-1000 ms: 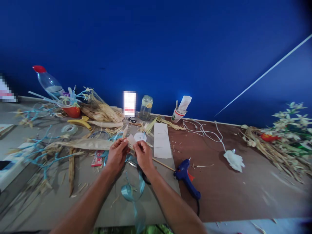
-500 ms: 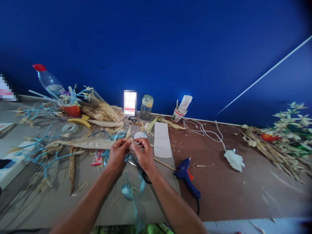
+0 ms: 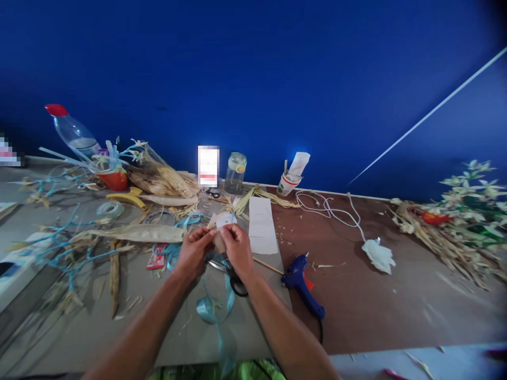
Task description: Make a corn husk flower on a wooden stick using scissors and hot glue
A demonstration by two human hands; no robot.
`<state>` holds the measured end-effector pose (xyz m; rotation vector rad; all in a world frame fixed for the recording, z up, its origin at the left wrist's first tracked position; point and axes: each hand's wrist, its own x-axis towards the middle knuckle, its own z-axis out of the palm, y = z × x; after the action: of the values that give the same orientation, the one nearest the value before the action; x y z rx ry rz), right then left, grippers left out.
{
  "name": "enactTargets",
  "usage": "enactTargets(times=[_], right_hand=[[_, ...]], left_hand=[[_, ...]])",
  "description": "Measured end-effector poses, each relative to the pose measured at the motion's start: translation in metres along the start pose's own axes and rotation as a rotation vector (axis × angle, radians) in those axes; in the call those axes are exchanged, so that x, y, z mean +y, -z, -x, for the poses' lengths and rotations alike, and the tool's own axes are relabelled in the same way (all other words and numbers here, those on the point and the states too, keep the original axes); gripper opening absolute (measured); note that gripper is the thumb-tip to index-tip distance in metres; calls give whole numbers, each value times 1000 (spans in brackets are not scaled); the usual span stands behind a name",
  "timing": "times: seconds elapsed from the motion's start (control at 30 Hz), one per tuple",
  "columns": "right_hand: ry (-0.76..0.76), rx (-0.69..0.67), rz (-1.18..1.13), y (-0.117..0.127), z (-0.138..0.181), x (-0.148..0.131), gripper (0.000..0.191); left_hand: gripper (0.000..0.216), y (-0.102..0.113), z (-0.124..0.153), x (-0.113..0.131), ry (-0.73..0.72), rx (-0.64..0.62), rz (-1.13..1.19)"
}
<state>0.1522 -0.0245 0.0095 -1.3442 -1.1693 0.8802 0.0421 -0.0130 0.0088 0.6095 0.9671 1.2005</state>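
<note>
Just below the middle of the frame, the left hand and the right hand meet over the bench, both pinched shut on a small pale piece of corn husk held between their fingertips. Under them lie a loop of light blue ribbon and black-handled scissors. A blue glue gun rests just right of the right wrist, and a white paper strip lies beyond it. A glass jar stands against the blue wall, and dried husks pile at the upper left.
</note>
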Motion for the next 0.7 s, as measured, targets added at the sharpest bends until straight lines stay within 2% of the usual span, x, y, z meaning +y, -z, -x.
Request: enactTargets(times=[0.13, 0.5, 0.7], right_hand=[[33, -4, 22, 1, 1, -2, 18], [-4, -14, 15, -4, 3, 4, 19], [-28, -30, -21, -2, 2, 1, 20]], left_hand=[[31, 1, -1, 0, -13, -14, -40], [28, 8, -5, -8, -89, -87, -125], [30, 5, -2, -2, -138, -49, -234]])
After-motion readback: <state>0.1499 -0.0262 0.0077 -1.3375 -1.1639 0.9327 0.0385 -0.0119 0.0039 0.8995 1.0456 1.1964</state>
